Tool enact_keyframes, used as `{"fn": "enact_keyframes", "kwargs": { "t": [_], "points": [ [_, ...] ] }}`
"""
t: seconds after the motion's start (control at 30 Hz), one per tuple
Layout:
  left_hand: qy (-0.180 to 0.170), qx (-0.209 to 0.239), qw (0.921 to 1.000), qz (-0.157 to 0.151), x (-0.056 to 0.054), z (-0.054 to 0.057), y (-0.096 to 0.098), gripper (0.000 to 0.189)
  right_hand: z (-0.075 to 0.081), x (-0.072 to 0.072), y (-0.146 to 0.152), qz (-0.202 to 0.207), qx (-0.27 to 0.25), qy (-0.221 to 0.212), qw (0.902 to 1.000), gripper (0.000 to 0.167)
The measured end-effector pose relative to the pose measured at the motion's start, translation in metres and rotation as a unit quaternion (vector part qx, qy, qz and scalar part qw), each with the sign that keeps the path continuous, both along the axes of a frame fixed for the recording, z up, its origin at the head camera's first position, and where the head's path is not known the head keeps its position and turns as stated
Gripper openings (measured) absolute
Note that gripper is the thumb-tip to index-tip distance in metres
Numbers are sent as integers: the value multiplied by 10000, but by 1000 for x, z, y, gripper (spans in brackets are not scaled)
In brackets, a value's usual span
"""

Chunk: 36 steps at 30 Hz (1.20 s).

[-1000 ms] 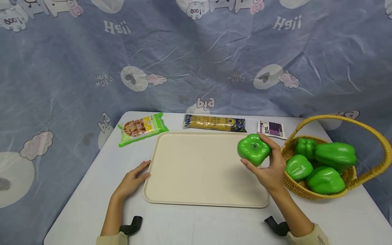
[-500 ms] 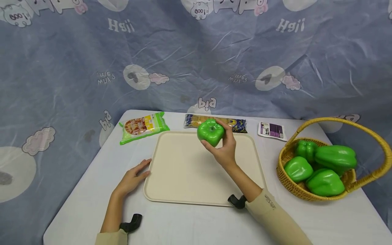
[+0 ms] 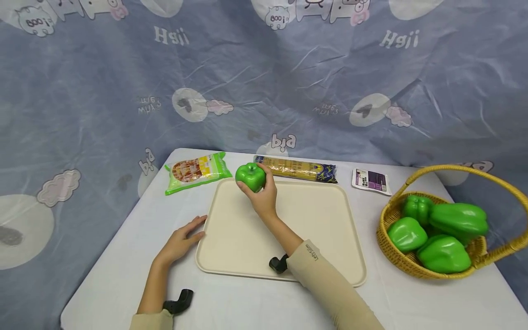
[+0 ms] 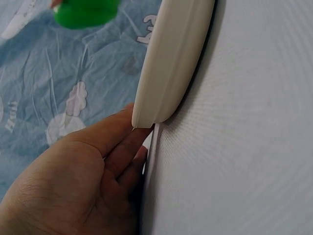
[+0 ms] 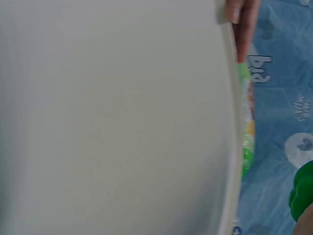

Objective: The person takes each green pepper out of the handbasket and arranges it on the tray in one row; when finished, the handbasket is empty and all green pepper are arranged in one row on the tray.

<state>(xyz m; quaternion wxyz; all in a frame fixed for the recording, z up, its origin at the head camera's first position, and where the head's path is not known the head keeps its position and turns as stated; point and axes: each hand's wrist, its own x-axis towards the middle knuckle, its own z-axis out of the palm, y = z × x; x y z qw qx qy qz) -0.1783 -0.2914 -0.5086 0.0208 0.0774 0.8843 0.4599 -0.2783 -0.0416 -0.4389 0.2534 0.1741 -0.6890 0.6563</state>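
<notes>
In the head view my right hand [image 3: 266, 198] grips a glossy green bell pepper [image 3: 249, 177], its stem facing up. It holds the pepper above the far left part of a cream rectangular tray [image 3: 305, 215]. My left hand [image 3: 178, 240] lies on the table at the tray's left side, fingers loosely extended. In the left wrist view, the left hand's fingertips [image 4: 128, 110] meet the tray's rim [image 4: 166, 63], and the pepper [image 4: 87, 13] shows at the top. Only part of the pepper [image 5: 302, 191] appears at the right wrist view's edge.
On the right stands a wicker basket [image 3: 389, 247] with a tall handle, holding several green peppers [image 3: 443, 254]. Behind the tray lie a green food bag [image 3: 198, 172], a noodle packet [image 3: 297, 168] and a small purple-white packet [image 3: 371, 181]. A patterned cloth [image 3: 264, 105] hangs behind the table.
My right hand has carried the pepper leftward from beside the basket, across the tray to its far left part. The left hand has stayed at the tray's left edge.
</notes>
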Motion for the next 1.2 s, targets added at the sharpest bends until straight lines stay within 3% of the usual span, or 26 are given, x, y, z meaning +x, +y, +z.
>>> {"fn": "enact_keyframes", "kwargs": {
  "t": [0.1,0.23,0.57,0.73,1.0,1.2],
  "points": [
    [20,-36,10000,-7,-1,0,2,51,-21,-5,-3,-106,298,-463,9984,71],
    [27,-80,10000,-25,-1,2,3,51,-38,-8,-2,6,551,-686,9961,72],
    [-37,-108,9999,20,0,3,4,52,-56,-6,5,317,1111,-1065,9876,73],
    [-16,-122,9999,67,1,3,3,52,-59,-6,5,491,1291,-1069,9846,77],
    [-11,-57,10000,29,1,1,2,51,-52,-2,11,-52,1840,-1237,9751,79],
    [-8,-47,10000,41,1,-1,1,52,-50,-4,21,-94,2050,-1075,9728,79]
  ]
}}
